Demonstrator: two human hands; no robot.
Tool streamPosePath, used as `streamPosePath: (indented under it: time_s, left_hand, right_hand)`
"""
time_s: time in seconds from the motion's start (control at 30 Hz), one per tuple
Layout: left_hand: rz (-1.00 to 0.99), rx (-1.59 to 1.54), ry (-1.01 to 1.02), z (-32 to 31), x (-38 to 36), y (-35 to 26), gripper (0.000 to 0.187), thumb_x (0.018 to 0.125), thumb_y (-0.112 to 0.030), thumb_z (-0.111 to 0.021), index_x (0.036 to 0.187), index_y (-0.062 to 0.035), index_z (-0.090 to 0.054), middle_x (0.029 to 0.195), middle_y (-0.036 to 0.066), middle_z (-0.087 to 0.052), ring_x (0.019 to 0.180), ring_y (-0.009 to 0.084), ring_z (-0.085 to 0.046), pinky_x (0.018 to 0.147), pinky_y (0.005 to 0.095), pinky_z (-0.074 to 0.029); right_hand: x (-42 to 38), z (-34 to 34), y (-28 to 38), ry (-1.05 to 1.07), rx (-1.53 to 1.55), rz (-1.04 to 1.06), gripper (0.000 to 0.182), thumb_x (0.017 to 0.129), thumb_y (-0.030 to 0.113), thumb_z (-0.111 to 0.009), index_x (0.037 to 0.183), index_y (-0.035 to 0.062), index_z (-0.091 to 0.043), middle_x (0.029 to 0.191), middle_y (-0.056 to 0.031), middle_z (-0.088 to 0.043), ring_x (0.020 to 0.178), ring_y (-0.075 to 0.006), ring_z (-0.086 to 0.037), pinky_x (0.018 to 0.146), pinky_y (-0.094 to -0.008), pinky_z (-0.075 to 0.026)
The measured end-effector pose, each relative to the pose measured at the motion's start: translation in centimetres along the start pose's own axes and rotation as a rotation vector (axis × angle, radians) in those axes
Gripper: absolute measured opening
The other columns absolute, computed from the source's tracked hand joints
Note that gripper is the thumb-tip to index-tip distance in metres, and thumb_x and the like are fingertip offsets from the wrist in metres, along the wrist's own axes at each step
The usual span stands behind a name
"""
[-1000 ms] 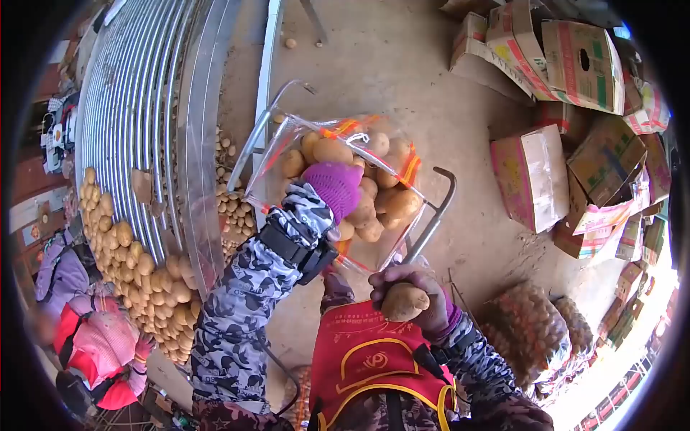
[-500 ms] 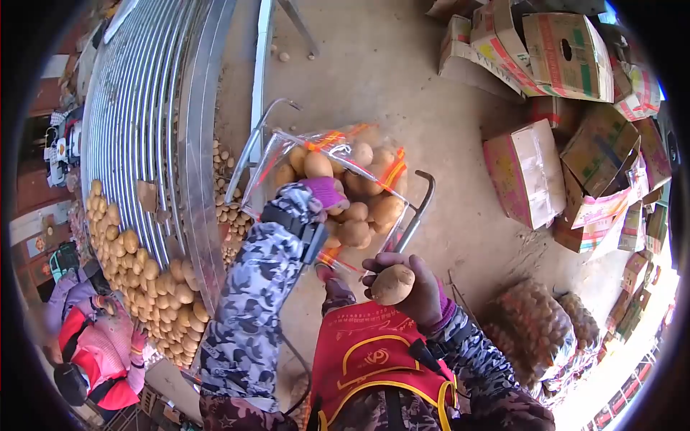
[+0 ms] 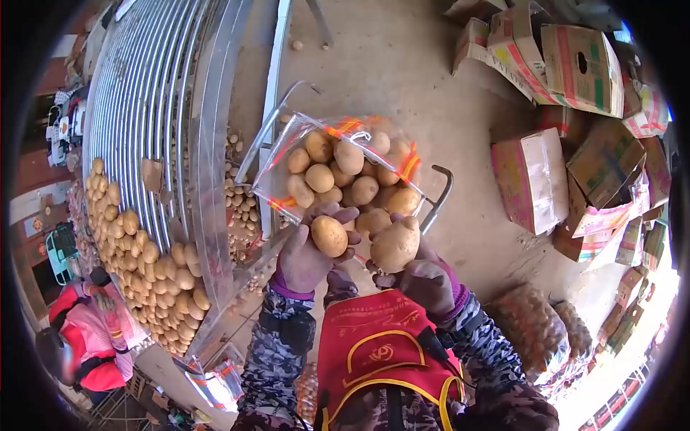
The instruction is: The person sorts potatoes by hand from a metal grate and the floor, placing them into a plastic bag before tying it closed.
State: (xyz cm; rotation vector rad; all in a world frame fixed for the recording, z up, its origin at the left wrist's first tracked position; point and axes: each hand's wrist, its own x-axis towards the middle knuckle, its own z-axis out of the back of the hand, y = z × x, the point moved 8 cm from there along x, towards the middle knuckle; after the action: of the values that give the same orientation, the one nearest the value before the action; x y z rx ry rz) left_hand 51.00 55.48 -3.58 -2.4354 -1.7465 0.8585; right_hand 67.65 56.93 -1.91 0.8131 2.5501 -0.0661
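In front of my apron, my left hand [image 3: 305, 260], in a purple glove, is closed around a potato [image 3: 329, 236]. Close beside it, my right hand [image 3: 433, 284], gloved too, grips a larger, paler potato [image 3: 394, 245]. Just beyond both hands is a clear plastic bag [image 3: 282, 188] with red and orange stripes, its mouth spread wide. Many potatoes [image 3: 364, 189] fill the bag. Curved metal bars of a stand [image 3: 440, 197] show on either side of it.
A slatted metal rack [image 3: 147, 93] with potatoes heaped at its near end [image 3: 154, 276] runs along the left. Another person [image 3: 90, 330] is beside it. Cardboard boxes [image 3: 532, 179] are piled at right, above filled sacks [image 3: 528, 330]. Small potatoes lie on the floor under the rack.
My left hand has drawn back from the bag toward my body and now holds a potato. My right hand, still holding its potato, has turned and moved slightly up, near the left.
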Motion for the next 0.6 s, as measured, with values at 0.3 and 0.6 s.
streamPosePath:
  time_s: [0.3,0.6]
  left_hand:
    - [-0.332,0.225,-0.489,2.9,-9.3,-4.9,0.057,0.095,-0.048,-0.060,0.137,-0.0106,-0.049,0.102,0.010,-0.065,0.060,0.0108,-0.053,0.051,0.0241,-0.042]
    - [-0.434,0.962,-0.284,-3.0,-9.6,-3.5,0.078,0.096,-0.038,-0.062,0.153,-0.0016,-0.023,0.150,0.020,-0.041,0.132,0.0324,-0.049,0.110,0.0446,-0.041]
  right_hand:
    - [1.9,0.2,-2.0,-0.042,-0.459,-0.026,0.094,0.078,0.024,-0.076,0.155,0.0104,-0.025,0.143,-0.0148,-0.044,0.121,-0.0276,-0.057,0.092,-0.0369,-0.053]
    - [3.2,-2.9,-5.0,-0.085,-0.851,-0.011,0.063,0.101,0.034,-0.052,0.151,-0.0001,-0.032,0.124,-0.0151,-0.063,0.097,-0.0167,-0.067,0.069,-0.0245,-0.052]
